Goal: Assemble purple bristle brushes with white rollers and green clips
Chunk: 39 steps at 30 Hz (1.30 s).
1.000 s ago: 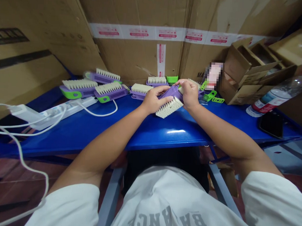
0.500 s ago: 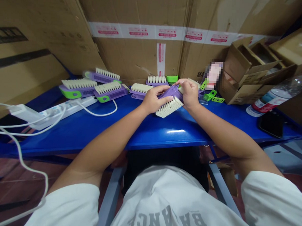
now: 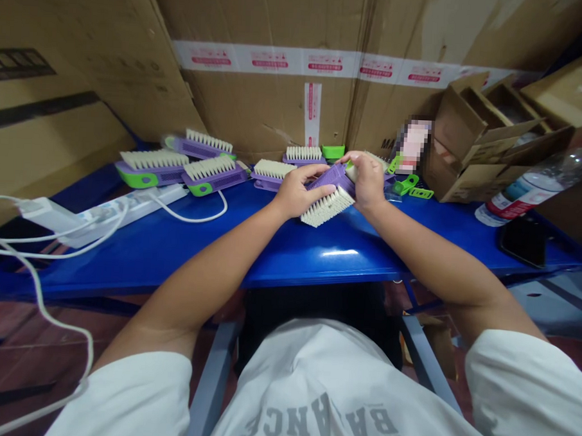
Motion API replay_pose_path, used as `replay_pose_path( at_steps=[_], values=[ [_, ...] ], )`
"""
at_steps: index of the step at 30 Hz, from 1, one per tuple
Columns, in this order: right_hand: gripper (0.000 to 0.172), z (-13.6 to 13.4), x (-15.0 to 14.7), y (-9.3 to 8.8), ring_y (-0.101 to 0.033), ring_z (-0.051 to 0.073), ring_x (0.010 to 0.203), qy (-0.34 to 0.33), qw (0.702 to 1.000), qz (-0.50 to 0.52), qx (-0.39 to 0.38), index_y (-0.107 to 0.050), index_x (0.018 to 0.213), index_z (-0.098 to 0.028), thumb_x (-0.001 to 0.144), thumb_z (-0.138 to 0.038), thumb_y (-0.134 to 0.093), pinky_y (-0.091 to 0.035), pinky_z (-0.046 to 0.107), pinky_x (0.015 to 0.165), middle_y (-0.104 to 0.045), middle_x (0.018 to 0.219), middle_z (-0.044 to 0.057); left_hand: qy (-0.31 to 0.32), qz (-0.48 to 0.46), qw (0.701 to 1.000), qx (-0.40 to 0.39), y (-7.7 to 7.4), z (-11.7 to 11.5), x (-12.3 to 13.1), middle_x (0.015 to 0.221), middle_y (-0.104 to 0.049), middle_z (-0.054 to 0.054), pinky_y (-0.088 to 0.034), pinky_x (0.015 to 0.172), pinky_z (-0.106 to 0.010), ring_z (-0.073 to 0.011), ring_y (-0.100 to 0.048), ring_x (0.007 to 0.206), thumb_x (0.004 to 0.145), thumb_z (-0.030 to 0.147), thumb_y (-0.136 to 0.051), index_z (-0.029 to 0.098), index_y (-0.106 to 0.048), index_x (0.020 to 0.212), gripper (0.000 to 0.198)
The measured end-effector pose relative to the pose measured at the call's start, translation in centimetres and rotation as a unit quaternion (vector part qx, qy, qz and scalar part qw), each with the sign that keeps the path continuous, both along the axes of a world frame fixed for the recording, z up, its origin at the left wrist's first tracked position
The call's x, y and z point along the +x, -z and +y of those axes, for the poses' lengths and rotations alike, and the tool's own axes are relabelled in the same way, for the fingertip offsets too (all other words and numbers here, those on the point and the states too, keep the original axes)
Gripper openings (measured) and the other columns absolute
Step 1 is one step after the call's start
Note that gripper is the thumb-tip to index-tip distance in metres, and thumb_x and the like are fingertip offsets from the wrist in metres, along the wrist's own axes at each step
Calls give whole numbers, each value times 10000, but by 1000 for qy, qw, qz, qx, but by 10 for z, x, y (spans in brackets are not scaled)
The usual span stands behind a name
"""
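Several white cables [image 3: 52, 257] trail across the far left, beside a white power strip [image 3: 122, 210] on the blue table [image 3: 337, 262]. Just behind the strip lie three purple brushes [image 3: 214, 175], bristles up, with green ends. Two more bristle-up brushes [image 3: 274, 171] sit farther right, one slightly behind the other. The left hand [image 3: 294, 192] comes next, its fingers and thumb clamped on the near-left part of the held brush [image 3: 327, 208], which is tilted above the table's middle with its pale bristles toward the person. A green piece [image 3: 333, 152] rests behind it, near the cardboard. The right hand [image 3: 366, 181] is curled tightly on the held brush's right end; the fingers hide exactly what they pinch. Right of that hand lie green clips [image 3: 405, 184], with a blurred-out pink item [image 3: 414, 143] behind them. Farther right stand divided cardboard boxes [image 3: 461, 129], then a bottle [image 3: 518, 192] with a red-and-blue label and, just beside it, a dark phone [image 3: 524, 241] lying flat.
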State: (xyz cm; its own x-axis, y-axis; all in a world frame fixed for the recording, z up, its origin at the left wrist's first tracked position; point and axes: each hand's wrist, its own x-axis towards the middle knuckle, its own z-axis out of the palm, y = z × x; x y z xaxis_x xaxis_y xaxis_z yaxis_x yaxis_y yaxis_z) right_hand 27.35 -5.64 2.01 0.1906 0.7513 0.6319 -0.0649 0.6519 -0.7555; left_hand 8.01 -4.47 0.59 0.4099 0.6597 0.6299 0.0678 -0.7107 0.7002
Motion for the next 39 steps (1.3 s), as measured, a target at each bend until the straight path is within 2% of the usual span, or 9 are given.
replay_pose_path(
  at_steps=[17,24,31,39],
  values=[
    [468,4,4,2,-739,187,831,6,1000,-15,15,-769,738,-267,882,-709,-827,-611,377,918,-758,789,-18,-3,0,1000,-1,1,1,1,1319,-865,-111,-638,1125,-462,-313,-819,1212,828,561,-914,199,-844,1229,544],
    [441,4,4,2,-717,177,795,8,1000,-3,21,-797,740,-267,870,-685,-845,-600,354,863,-761,783,-16,2,-10,1000,4,0,-1,1,1299,-861,-150,-635,1111,-442,-317,-821,1203,832,578,-917,149,-840,1228,589],
    [451,5,5,2,-730,189,808,6,1000,-9,20,-775,724,-264,876,-683,-837,-614,371,892,-758,775,-12,5,5,1000,1,0,0,-1,1357,-841,-132,-613,1162,-442,-312,-799,1270,858,560,-918,182,-832,1272,567],
    [471,6,6,3,-732,186,817,12,1000,-13,18,-765,737,-259,890,-696,-845,-618,357,876,-750,786,-13,5,1,1000,1,1,1,0,1350,-846,-131,-621,1154,-469,-319,-804,1252,856,525,-925,184,-832,1262,538]
  ],
)
